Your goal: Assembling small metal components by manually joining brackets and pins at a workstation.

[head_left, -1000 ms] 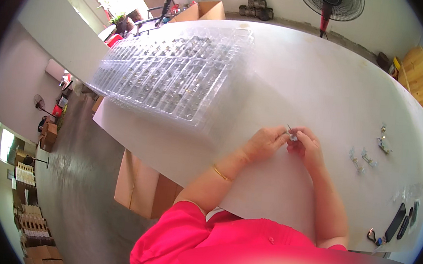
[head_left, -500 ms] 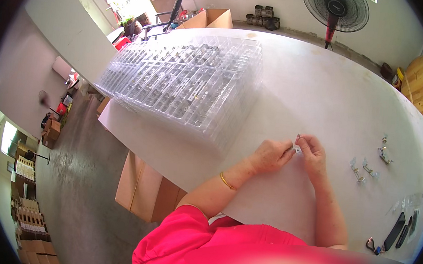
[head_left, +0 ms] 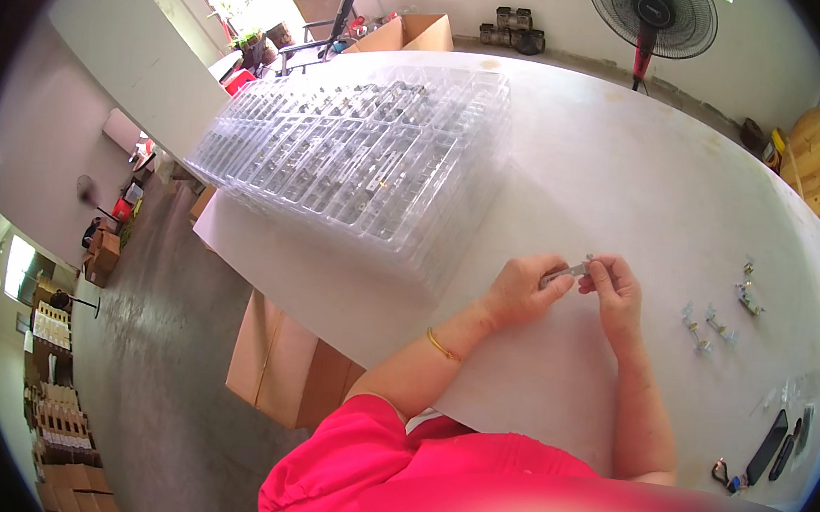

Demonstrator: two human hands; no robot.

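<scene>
From where I stand, a small silvery metal piece (head_left: 576,270) sits right of centre in the frame, bridged between two bare hands. The left hand (head_left: 520,292) pinches its left end, thumb against curled fingers; the right hand (head_left: 617,293) closes thumb and forefinger at the other end, probably so the piece cannot twist, though the fingers hide part of that hold. At lower right a dark flat slab (head_left: 767,448) lies near the edge of the white table (head_left: 619,167), seemingly placed there to leave elbow room. Further up the right side, two metal brackets (head_left: 720,325) and a longer metal assembly (head_left: 749,300) lie apart, perhaps spread for easy picking. At upper left, clear plastic trays (head_left: 458,197) stand stacked, apparently to save space, with metal parts in the top compartments. Beyond, at upper right, stands a black fan (head_left: 652,20).
</scene>
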